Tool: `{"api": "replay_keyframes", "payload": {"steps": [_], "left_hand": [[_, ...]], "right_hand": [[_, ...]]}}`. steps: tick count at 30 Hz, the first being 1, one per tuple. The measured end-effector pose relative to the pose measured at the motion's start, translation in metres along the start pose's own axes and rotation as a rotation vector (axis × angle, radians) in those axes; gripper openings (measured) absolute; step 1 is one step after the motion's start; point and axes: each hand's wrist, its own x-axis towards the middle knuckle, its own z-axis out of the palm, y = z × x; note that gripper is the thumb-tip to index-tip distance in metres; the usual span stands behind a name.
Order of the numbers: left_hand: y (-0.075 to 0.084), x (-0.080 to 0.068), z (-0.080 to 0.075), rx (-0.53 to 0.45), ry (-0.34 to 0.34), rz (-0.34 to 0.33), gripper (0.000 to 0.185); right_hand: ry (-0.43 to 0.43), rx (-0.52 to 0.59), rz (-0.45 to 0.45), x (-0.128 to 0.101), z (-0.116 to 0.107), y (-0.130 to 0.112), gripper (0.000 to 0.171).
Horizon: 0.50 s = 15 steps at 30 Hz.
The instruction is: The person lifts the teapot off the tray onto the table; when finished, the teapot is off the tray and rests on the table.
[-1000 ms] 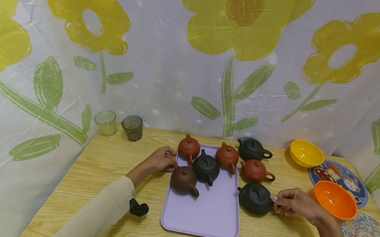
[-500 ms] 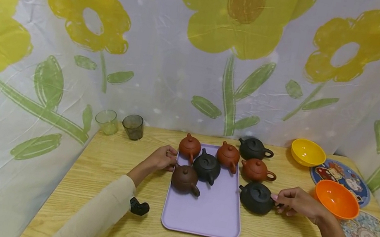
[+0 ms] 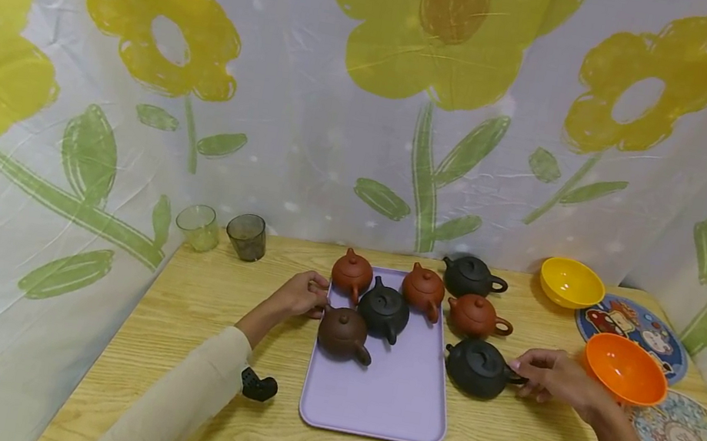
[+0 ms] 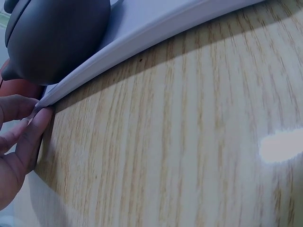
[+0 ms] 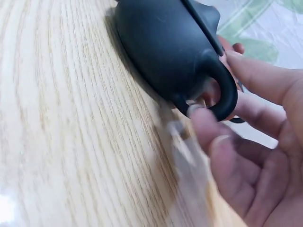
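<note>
Your right hand [image 3: 555, 377] has its fingers [image 5: 208, 130] curled at the handle of the black teapot [image 3: 476, 367], which stands on the table [image 3: 206, 305] just off the tray's [image 3: 376, 396] right edge. Your left hand [image 3: 301, 294] pinches the tray's left edge.

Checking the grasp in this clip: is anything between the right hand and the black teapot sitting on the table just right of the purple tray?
Nothing visible. The right hand is already at the handle of the black teapot, fingers around the loop. The orange bowl sits behind the hand, out of the way.
</note>
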Motion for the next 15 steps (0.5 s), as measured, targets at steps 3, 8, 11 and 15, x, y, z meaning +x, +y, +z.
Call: {"api": "replay_keyframes", "payload": {"steps": [3, 8, 11, 15], "left_hand": [[0.0, 0.0, 0.0, -0.003, 0.001, 0.001, 0.036], [-0.005, 0.003, 0.002, 0.002, 0.019, 0.006, 0.033], [-0.005, 0.003, 0.002, 0.01, 0.017, 0.008, 0.032], [-0.005, 0.003, 0.002, 0.013, 0.016, 0.006, 0.032]], "right_hand": [[0.089, 0.006, 0.003, -0.004, 0.0, -0.001, 0.042], [0.217, -0.045, -0.032, -0.009, 0.002, -0.007, 0.046], [0.255, -0.043, -0.073, -0.012, 0.008, -0.014, 0.046], [0.242, -0.001, -0.129, -0.014, 0.024, -0.027, 0.04]]}}
